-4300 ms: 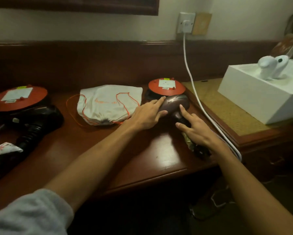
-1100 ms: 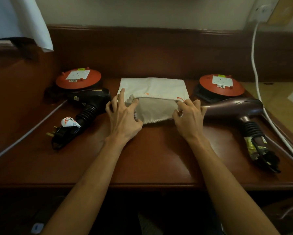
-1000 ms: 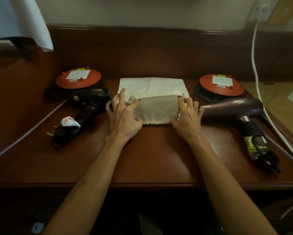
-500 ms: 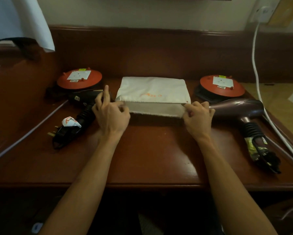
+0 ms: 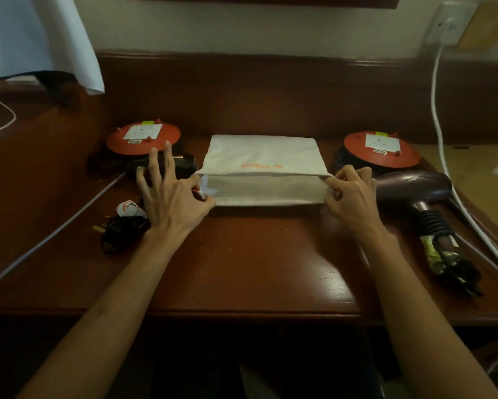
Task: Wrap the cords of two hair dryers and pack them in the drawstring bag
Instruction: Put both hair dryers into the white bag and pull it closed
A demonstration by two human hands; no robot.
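Now the pale drawstring bag (image 5: 263, 156) lies flat with orange lettering; left hand (image 5: 173, 197) and right hand (image 5: 351, 191) each pinch a corner of its mouth

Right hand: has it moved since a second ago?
Yes. The right hand slid outward along the drawstring bag mouth to its right corner, toward the maroon hair dryer.
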